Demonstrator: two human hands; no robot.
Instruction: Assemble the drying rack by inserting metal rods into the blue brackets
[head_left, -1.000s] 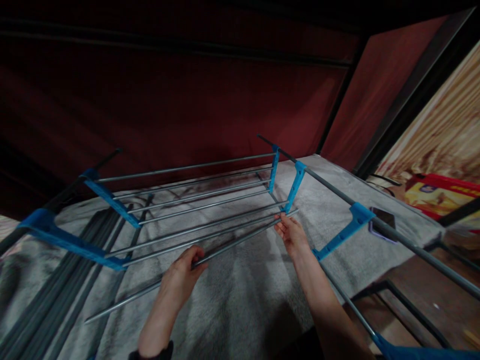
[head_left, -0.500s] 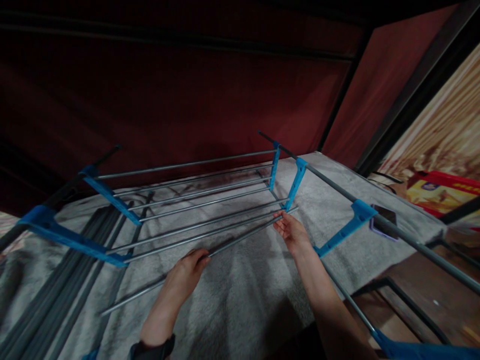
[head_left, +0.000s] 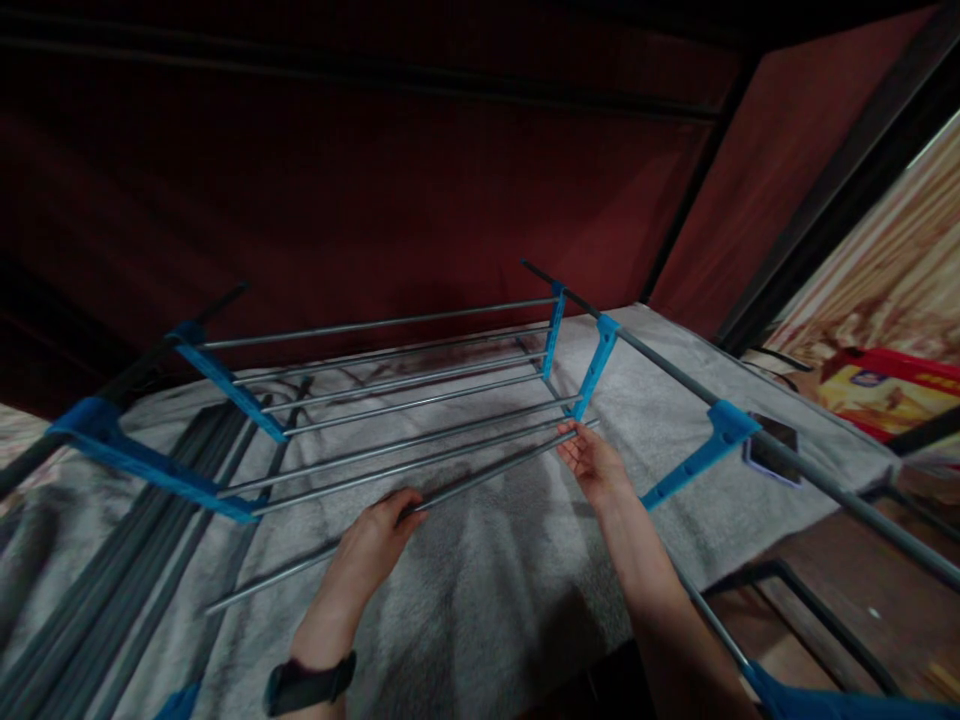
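Note:
A loose grey metal rod (head_left: 480, 474) slants from lower left up to the right. My left hand (head_left: 375, 545) is closed round its middle. My right hand (head_left: 592, 462) pinches its far end beside the lower tip of a blue plastic bracket (head_left: 596, 368). That bracket belongs to a drying-rack frame (head_left: 390, 410) of several parallel grey rods held between blue brackets, with another blue bracket (head_left: 150, 465) at the left.
The frame stands over a grey fleecy blanket (head_left: 487, 580). Spare dark rods (head_left: 97, 590) lie at the left. A long rail with a blue bracket (head_left: 720, 430) runs off right, above a dark phone (head_left: 772, 445). A red-yellow box (head_left: 885, 385) sits far right.
The rod has slid a little to the right and up. My left hand shifted slightly along it, and my right hand stayed at its far end by the bracket.

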